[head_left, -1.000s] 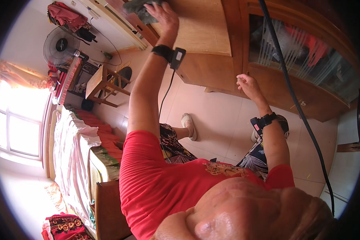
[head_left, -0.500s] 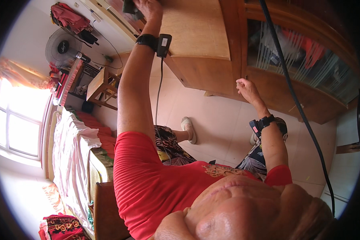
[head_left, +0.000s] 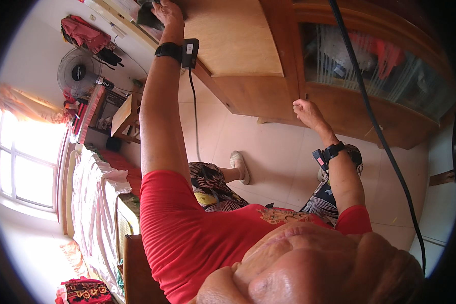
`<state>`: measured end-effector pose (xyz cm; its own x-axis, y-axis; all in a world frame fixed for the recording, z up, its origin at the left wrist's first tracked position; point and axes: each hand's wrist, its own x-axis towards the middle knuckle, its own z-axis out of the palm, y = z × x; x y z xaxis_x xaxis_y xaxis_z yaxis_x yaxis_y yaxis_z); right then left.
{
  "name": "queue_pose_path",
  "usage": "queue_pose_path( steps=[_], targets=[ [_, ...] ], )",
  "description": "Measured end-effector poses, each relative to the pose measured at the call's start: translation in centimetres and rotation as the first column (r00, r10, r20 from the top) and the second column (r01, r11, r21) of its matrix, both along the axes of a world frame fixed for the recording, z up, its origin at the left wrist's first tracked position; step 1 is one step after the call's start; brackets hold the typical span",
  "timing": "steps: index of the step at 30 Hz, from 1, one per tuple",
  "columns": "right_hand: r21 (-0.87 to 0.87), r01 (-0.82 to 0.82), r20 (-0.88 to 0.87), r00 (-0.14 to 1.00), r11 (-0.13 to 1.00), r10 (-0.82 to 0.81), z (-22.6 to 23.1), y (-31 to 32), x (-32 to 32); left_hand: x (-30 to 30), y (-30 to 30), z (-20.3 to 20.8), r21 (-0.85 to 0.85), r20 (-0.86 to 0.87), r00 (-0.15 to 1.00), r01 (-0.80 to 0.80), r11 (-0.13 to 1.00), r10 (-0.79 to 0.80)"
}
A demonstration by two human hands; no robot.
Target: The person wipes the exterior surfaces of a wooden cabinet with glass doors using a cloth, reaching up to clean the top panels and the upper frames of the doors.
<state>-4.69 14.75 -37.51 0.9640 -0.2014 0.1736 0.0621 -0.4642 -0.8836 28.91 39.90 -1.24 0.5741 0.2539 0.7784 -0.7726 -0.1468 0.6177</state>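
Observation:
At the top of the view my left hand (head_left: 169,14) is stretched far out, its fingers closed on a dark grey-green cloth (head_left: 148,16). The cloth lies against the far left side of a wooden cabinet (head_left: 233,38); what is under it is partly cut off by the frame's edge. Lower and to the right, my right hand (head_left: 309,113) is held in a loose fist in front of the cabinet's lower doors, just below a small door knob (head_left: 306,96). Nothing shows between its fingers.
A black cable (head_left: 372,114) hangs across the right side, before the glass cabinet door (head_left: 359,55). On the left are a fan (head_left: 78,72), a wooden stool (head_left: 126,119), a bed with a white sheet (head_left: 93,187) and a bright window (head_left: 28,162). A wooden board (head_left: 139,271) stands near me.
My left hand has moved left with the cloth, and more of the cloth now shows. The right hand stays curled, slightly further left and lower against the cabinet.

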Motion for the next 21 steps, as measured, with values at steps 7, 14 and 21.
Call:
queue_pose_path(
  steps=[7, 14, 21],
  targets=[
    [-0.031, -0.004, -0.043, 0.999, 1.000, 0.003, -0.9, -0.4, 0.0, -9.5, -9.1, 0.2, 0.653, 0.560, 0.824, -0.378, 0.657, -0.083],
    [-0.179, -0.079, -0.001, 0.997, 0.981, 0.081, 0.2, 1.1, -0.6, -4.4, -1.5, 3.6, 0.611, 0.464, 0.866, -0.467, 0.640, 0.188],
    [-0.214, -0.029, 0.037, 0.999, 0.977, 0.038, 0.8, 0.6, -1.2, 1.5, 0.0, 5.5, 0.262, 0.058, 0.954, -0.300, 0.917, 0.295]
  ],
)
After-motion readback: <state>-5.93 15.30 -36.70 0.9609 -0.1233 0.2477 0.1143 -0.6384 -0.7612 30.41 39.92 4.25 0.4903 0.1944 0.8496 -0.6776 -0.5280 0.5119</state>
